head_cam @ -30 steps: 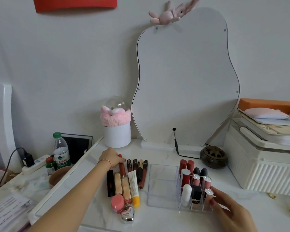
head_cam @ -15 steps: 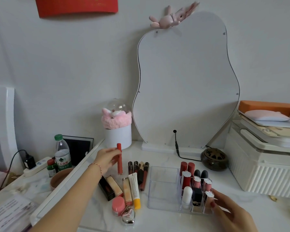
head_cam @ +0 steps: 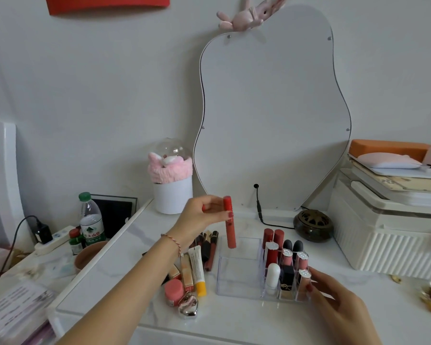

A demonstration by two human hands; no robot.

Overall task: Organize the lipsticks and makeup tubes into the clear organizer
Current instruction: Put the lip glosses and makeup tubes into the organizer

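My left hand pinches a long red lip tube upright near its top, its lower end hanging over the back left corner of the clear organizer. The organizer's small right cells hold several lipsticks; its two big left compartments hold nothing. My right hand rests against the organizer's front right corner with relaxed fingers. Left of the organizer lie a white tube with a yellow cap, dark lip tubes, a pink jar and a silver heart case.
A wavy mirror leans on the wall behind. A white pot with pink fluff stands back left, a brown burner back right, a white ribbed box at right. A water bottle and a power strip sit lower left.
My left hand picked the red lip tube out of the row on the table, lifted it and carried it right, over the organizer. My right hand stayed at the organizer's corner.
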